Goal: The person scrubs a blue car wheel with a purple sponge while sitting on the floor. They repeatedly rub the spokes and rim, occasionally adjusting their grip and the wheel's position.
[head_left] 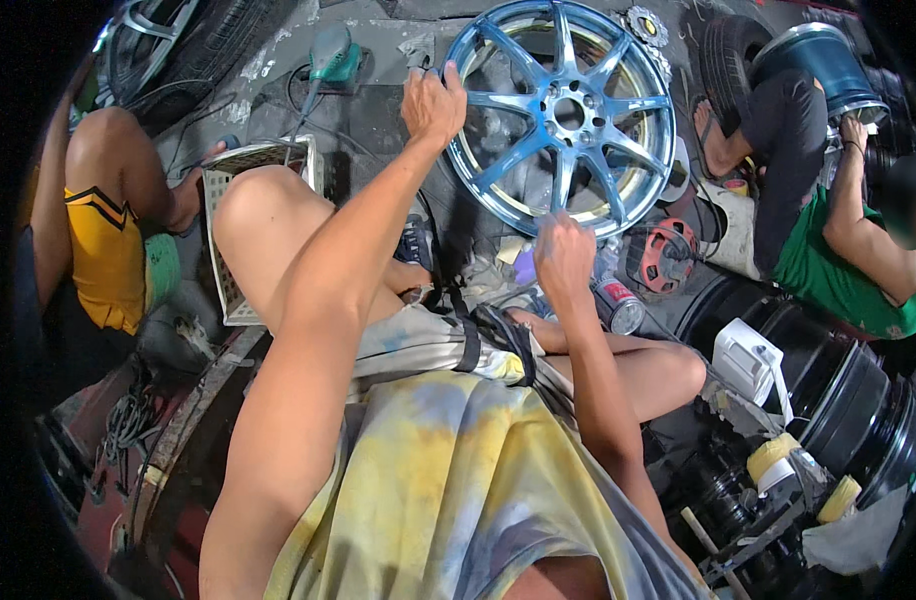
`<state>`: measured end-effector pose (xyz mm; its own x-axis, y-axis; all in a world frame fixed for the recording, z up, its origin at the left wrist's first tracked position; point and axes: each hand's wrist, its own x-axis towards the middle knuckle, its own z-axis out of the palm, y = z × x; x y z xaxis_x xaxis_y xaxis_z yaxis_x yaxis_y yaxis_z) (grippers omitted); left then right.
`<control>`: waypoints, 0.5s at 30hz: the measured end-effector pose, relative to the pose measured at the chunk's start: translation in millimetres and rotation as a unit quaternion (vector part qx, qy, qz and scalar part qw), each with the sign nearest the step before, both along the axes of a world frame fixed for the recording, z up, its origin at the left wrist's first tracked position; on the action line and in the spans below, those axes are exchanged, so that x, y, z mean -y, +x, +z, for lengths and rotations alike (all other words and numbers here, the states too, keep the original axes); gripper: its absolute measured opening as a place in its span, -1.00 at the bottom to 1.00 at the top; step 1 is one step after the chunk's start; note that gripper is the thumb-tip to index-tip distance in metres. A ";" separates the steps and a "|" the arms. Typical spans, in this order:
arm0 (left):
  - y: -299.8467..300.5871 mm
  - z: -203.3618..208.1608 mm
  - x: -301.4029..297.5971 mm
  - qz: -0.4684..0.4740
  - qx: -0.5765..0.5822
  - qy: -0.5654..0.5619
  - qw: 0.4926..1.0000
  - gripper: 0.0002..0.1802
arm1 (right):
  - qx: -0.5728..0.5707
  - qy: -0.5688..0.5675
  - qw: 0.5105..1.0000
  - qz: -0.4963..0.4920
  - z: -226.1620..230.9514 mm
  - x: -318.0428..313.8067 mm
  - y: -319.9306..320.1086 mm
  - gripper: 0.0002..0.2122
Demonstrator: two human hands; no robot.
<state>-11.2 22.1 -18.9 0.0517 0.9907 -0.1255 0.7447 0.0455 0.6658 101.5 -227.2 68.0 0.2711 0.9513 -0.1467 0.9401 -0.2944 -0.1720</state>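
In front of me lies a blue and bare-silver multi-spoke wheel rim (568, 112), its paint worn through on the spokes and lip. My left hand (434, 105) is closed on its outer lip at the left side. Against the near edge of the rim, my right hand (565, 252) is curled shut and slightly blurred. What its fingers hold, if anything, is hidden. Just below the rim, a purple scrap (524, 265) lies left of that hand. To the hand's right stands a can (620, 305) with a red and white label.
A green power sander (332, 58) with a cord lies at the far left, near a white plastic basket (216, 250). Black rims (808, 350) and a red round-holed object (662, 255) are at the right. A person in green (858, 250) handles another blue rim (818, 68); another person's leg (113, 170) is at the left.
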 end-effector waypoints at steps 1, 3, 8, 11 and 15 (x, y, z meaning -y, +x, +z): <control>0.4 0.4 -1.6 -0.005 0.005 -0.003 1.000 -0.36 | 0.024 0.011 0.999 0.025 -2.5 -4.5 1.7 -0.88; 1.2 1.1 -4.2 -0.010 0.001 0.006 1.000 -0.35 | 0.039 -0.022 0.998 0.039 -5.5 -8.1 4.2 -0.89; 2.7 -0.3 -8.4 -0.012 0.006 0.010 1.000 -0.35 | 0.029 -0.030 0.996 0.083 -7.6 -8.1 8.2 -0.85; 3.2 -3.2 -9.3 -0.015 0.013 0.023 1.000 -0.35 | 0.048 0.024 0.993 0.104 -4.3 -9.2 11.1 -0.84; 2.9 -5.1 -7.7 -0.008 0.011 0.039 0.999 -0.36 | 0.023 -0.089 0.991 0.093 1.2 -10.5 10.2 -0.84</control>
